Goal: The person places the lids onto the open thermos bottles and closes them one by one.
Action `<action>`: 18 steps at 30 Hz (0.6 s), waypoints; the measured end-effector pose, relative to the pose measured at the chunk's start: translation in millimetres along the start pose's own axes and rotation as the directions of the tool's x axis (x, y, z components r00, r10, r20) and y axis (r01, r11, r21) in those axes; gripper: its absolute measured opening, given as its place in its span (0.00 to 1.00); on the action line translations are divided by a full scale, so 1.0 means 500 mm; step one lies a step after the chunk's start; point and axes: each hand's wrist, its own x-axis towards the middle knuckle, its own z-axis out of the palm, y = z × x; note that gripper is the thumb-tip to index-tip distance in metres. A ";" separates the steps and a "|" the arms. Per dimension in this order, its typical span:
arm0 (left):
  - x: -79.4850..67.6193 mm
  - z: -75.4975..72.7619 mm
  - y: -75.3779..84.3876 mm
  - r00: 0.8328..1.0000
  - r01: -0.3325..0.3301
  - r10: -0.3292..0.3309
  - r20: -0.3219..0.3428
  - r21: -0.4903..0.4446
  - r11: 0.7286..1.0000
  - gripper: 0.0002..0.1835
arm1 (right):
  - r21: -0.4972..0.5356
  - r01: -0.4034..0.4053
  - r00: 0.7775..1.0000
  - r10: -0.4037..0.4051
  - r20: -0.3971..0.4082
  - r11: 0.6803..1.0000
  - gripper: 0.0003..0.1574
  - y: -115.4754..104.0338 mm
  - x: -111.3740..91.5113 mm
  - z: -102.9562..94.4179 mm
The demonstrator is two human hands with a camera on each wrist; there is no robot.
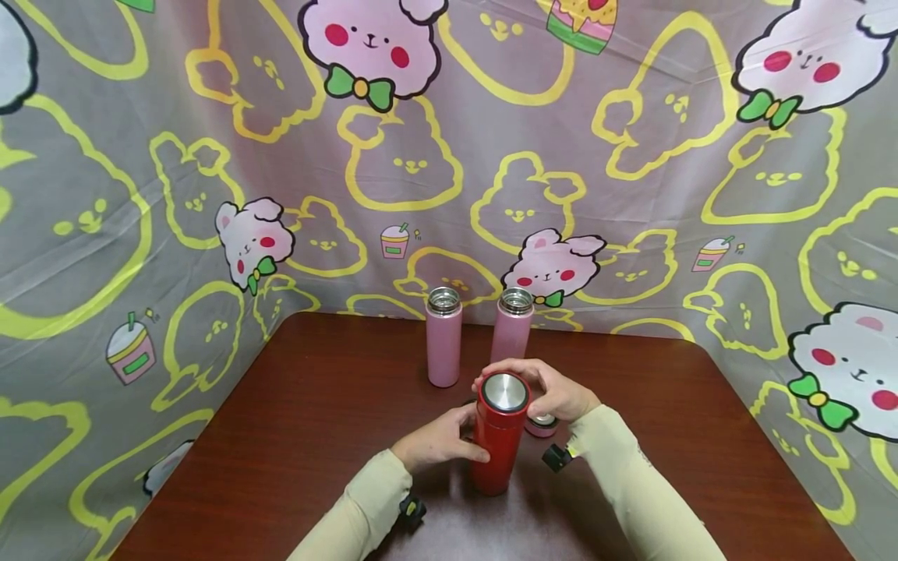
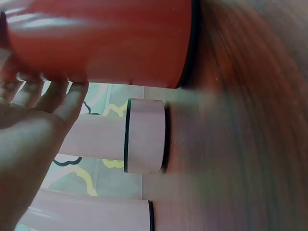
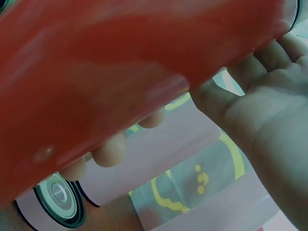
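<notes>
Flask (image 1: 500, 442) is roughly upright over the bench (image 1: 337, 389), toward the person; base contact cannot be confirmed. Left grip (image 1: 438, 442) curls round the body (image 1: 502, 456); right grip (image 1: 554, 389) pinches the top at the cap (image 1: 505, 418). If turning the cap is the step, as seems likely, brace the body and rotate only the right. Finish: glossy red; cap top, silvery disc (image 1: 505, 390), dark ring (image 1: 507, 411).

And there's the red flask (image 1: 500, 448), glossy and slim, cap on, its silver top ringed in black! It's standing upright, black-edged base down at the bench (image 1: 337, 389), between five and six o'clock from the head view's centre.
</notes>
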 end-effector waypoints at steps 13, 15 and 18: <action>-0.003 0.003 0.002 0.999 -0.042 0.042 0.018 0.011 0.999 0.35 | -0.218 -0.077 0.986 0.042 -0.164 0.973 0.43 -0.020 -0.014 0.023; -0.003 0.005 0.002 0.999 -0.050 0.049 0.018 0.011 0.999 0.35 | -0.240 -0.082 0.982 0.037 -0.185 0.967 0.43 -0.020 -0.015 0.026; -0.003 0.006 0.002 0.998 -0.056 0.056 0.015 0.008 0.998 0.34 | -0.275 -0.081 0.977 0.022 -0.211 0.958 0.42 -0.019 -0.016 0.031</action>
